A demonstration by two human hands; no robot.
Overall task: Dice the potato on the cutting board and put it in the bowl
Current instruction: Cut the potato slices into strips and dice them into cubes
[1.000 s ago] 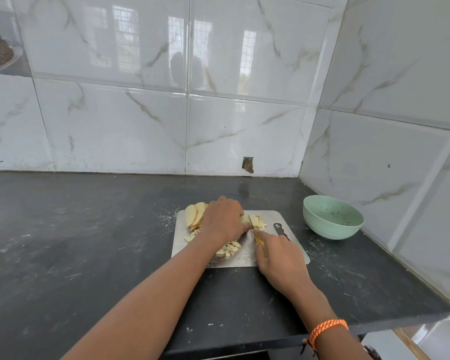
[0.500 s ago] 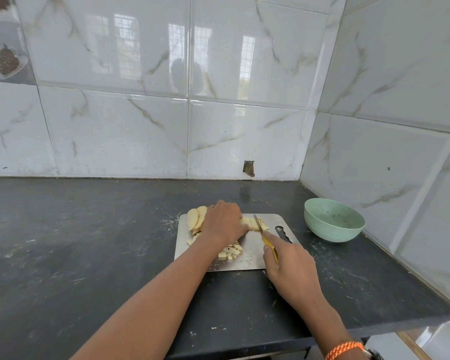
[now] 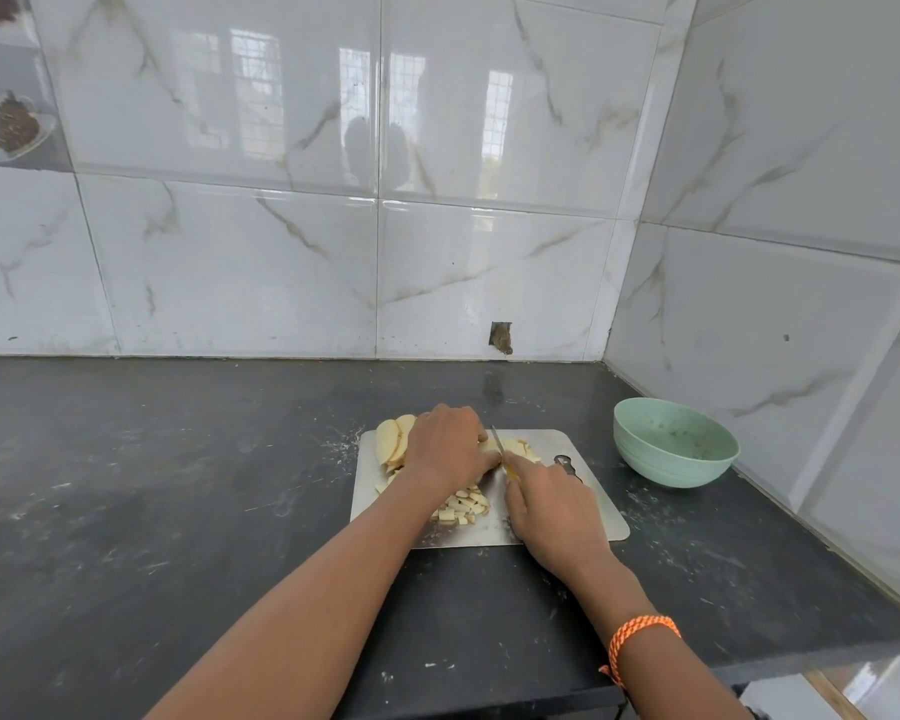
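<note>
A steel cutting board (image 3: 593, 511) lies on the dark counter. Pale potato slices (image 3: 391, 441) are stacked at its far left corner, and diced pieces (image 3: 463, 504) lie near its middle. My left hand (image 3: 448, 444) holds down potato strips (image 3: 518, 449) with curled fingers. My right hand (image 3: 552, 506) grips a small yellow-handled knife (image 3: 500, 446); its blade points away from me, right beside my left fingertips, on the strips. The mint-green bowl (image 3: 674, 444) stands to the right of the board, with only specks inside.
The black counter (image 3: 152, 485) ends at a tiled wall behind and another on the right, just past the bowl. Its front edge runs below my right wrist. A dark hanging hole (image 3: 567, 465) marks the board's right end.
The knife has moved left, closer to my left fingertips, onto the strips. My left hand has stayed on the potato. The camera view has shifted slightly.
</note>
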